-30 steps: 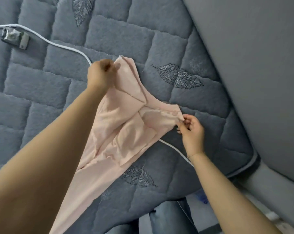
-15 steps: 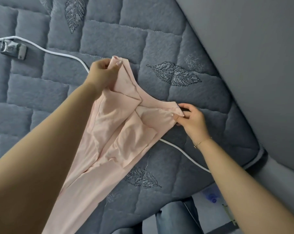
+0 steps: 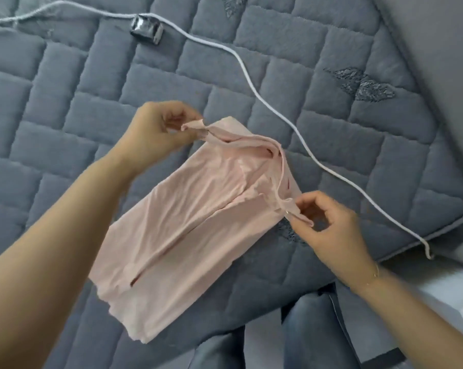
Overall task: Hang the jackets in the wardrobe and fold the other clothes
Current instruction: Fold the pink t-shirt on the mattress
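Head view, garment: a pink top [image 3: 198,209] lies on the grey quilted mattress [image 3: 65,115], near the person's edge of it, top end lifted between two hands, hem end resting flat on the quilting.
Head view, left hand: the left hand [image 3: 156,131] pinches one strap end of the top between thumb and curled fingers; it grips only that strip of cloth.
Head view, right hand: the right hand [image 3: 329,222] pinches the other strap end, fingers curled round it, a thin bracelet at the wrist.
Head view, cable: a white cable [image 3: 278,113] with an inline switch [image 3: 146,31] runs across the mattress just beside the top's far edge.
Risk: each hold is a small pinch on thin, soft cloth; a sharp tug could slip a strap free and let the top bunch. In my judgement, a fold laid toward the cable could trap it under the cloth.
Change from half a second ago: the hem now lies on the mattress instead of trailing below view, and the switch sits much farther right in the picture.
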A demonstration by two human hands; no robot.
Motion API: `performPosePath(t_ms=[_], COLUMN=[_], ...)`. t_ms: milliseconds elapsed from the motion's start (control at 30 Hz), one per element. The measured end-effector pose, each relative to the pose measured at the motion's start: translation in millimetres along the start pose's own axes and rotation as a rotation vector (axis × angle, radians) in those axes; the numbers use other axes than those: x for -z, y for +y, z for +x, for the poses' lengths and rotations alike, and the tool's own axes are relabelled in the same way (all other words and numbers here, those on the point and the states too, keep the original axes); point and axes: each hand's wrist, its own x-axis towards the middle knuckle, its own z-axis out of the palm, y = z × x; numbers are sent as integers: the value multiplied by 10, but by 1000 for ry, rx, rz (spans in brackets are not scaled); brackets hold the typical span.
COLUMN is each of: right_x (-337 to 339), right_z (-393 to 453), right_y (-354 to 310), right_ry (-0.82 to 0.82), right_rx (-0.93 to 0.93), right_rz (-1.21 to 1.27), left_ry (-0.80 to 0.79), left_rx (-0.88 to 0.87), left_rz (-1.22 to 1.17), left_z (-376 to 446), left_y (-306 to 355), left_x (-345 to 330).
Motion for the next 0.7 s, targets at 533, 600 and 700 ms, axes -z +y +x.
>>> performPosePath(t_ms=[533, 600, 700], right_x=[-3048, -3194, -3365], right_z=[-1615, -1731, -1828], right_y=[-119, -84, -61], right_ry=[-619, -650, -697], right_rx=[134, 127, 118], right_rz=[-332, -362, -388], left_ry=[342, 396, 493], left_rx=[81, 111, 221], left_rz=[376, 324, 229], left_z=[-2965, -3118, -3318], left_y=[-2620, -2773, -2964], left_x=[752, 720, 672])
